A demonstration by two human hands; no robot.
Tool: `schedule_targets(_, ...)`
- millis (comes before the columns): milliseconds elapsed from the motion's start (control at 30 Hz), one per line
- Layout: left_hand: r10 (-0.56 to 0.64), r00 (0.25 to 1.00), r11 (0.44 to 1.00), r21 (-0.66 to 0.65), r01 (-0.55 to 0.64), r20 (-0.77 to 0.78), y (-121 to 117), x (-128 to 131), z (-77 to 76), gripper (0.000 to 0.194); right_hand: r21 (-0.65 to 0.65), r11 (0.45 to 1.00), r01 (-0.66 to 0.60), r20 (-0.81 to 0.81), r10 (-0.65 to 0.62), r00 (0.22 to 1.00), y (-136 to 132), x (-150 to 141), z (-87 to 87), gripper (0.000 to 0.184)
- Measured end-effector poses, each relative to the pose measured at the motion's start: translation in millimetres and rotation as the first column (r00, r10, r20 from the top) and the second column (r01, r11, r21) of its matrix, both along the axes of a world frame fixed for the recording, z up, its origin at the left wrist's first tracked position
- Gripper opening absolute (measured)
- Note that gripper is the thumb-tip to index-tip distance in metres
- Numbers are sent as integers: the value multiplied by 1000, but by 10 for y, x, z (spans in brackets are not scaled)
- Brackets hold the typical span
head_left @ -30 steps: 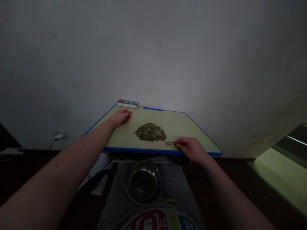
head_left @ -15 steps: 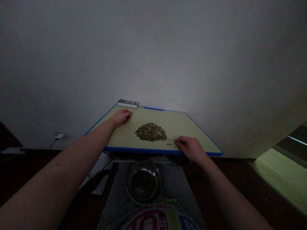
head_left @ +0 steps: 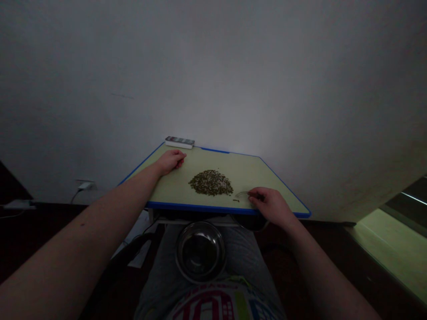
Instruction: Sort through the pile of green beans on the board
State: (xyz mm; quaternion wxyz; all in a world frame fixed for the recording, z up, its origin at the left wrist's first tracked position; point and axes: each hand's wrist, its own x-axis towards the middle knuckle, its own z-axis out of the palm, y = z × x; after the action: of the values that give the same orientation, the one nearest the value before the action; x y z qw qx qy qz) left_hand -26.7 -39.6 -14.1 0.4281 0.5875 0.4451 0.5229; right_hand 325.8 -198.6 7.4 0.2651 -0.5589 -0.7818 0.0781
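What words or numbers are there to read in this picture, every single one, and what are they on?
None that I can read for sure.
Shirt: big pink characters, cut off by the picture's edge, with smaller ones above; too blurred to read.
White box: marks on top, too small to tell if they're writing.

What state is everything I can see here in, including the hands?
Left hand: fingers curled, resting on the table
Right hand: fingers pinched on a thin tool
Thin tool: blurred, exact shape unclear
Pile of small pieces: loose, heaped
Metal bowl: upright, uncovered; contents too dark to tell
White case: lying flat
White plug: plugged in
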Motion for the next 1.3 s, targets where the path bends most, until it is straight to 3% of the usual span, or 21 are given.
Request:
schedule_targets(167,3,1000,1000,-10,-3,11,8,-1,-3,23,-25,999,38,-37,-38,999,51,23,-29,32)
schedule_targets(333,-5,1000,1000,-22,6,26,-2,1,2,23,-81,991,104,-5,-104,995,13,-19,-49,33)
schedule_targets(500,-3,1000,1000,-3,3,27,15,-7,-7,25,-98,991,93,2,-94,996,-4,-154,-91,34)
schedule_targets(867,-1,1000,1000,-4,1,23,-28,16,24,26,-115,990,-79,-56,72,996,32,-455,-48,31)
schedule_targets(1300,-3,1000,1000,-29,4,21,-58,35,53,23,-171,959,-228,-214,189,958,-27,-492,-99,31)
